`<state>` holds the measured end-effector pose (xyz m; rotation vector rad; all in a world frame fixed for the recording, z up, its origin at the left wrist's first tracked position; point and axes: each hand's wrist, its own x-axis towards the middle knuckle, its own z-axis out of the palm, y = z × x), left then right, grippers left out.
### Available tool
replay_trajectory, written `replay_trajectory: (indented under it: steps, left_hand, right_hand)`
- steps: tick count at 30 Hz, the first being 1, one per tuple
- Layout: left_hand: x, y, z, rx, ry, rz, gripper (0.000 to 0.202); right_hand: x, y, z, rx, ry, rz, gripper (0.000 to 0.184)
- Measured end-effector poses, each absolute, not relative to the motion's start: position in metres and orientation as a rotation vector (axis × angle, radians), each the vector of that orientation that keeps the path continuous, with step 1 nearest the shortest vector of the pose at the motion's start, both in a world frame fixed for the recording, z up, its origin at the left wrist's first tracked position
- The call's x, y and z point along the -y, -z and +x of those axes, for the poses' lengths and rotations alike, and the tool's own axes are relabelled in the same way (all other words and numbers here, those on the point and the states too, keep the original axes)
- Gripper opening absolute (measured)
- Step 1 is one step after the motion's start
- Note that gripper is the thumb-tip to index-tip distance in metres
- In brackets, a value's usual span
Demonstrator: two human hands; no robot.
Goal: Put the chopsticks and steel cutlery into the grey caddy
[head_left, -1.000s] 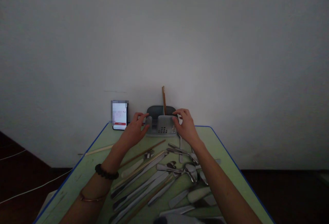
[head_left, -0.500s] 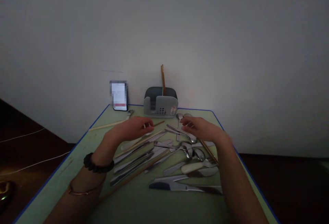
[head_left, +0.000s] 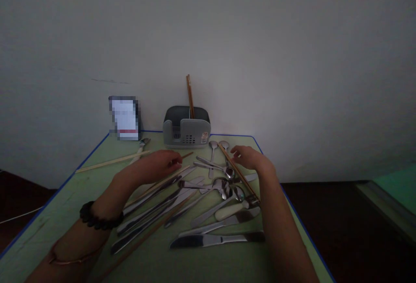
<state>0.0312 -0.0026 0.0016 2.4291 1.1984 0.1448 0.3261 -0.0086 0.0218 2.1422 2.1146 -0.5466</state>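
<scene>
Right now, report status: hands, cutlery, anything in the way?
Left hand low over knives, right hand at chopstick; grips unclear. Spoons piled between. Caddy at far edge, unblocked.

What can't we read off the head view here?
Head view only:
- Phone screen: blurred out.
- Left hand: palm down, its own fingers hide any grip on the cutlery beneath.
- Right hand: dim; contact with the chopstick unclear.
- Cutlery holder: front wall hides its inside.
- Table: near edge cut off by the frame bottom.
</scene>
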Motion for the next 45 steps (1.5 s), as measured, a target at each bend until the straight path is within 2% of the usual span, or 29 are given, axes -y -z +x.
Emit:
replay_trajectory:
  steps: [7,14,19,24,28,35,45]
  left_hand:
    - [0.001,-0.001,0.027,-1.302,-0.100,2.408,0.023]
    - [0.004,-0.013,0.031,-1.236,-0.114,2.454,0.023]
    - [0.005,-0.010,0.029,-1.249,-0.040,2.481,0.022]
    - [0.003,-0.006,0.017,-1.386,0.177,2.386,0.018]
    - [0.007,-0.004,0.024,-1.359,0.263,2.389,0.017]
    - [0.025,0.002,0.049,-1.529,0.357,2.507,0.021]
    - [0.027,-0.003,0.058,-1.542,0.446,2.587,0.027]
  right_hand:
    - [0.013,-0.025,0.314,-2.176,0.537,2.084,0.028]
    - [0.024,-0.030,0.282,-2.509,0.792,1.758,0.025]
    - [0.028,-0.016,0.249,-2.478,0.819,1.616,0.027]
    - [0.017,-0.009,0.266,-2.290,0.526,1.875,0.026]
    - [0.005,0.000,0.302,-2.081,0.322,2.161,0.038]
    - [0.001,0.010,0.297,-2.169,0.437,2.023,0.017]
    - [0.005,0.001,0.286,-2.465,0.551,1.914,0.018]
